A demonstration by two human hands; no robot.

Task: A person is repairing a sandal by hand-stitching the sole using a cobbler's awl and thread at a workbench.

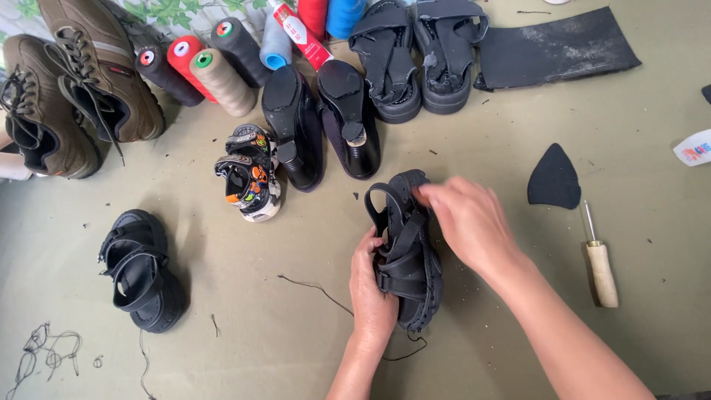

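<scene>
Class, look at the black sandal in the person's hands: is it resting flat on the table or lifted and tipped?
Tipped: the black sandal lies on its side, straps facing left, gripped by the left hand and right hand.

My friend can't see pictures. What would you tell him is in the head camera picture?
Two bare hands hold a black strappy sandal over an olive-green work surface: the left hand grips its side, the right hand touches its top straps. A matching black sandal lies to the left, a wooden-handled awl to the right, with thread spools and other shoes behind.

left hand [372,292]: bare, no ring or glove
right hand [468,222]: bare, no glove
forearms: bare, apparently sleeveless within view
</scene>
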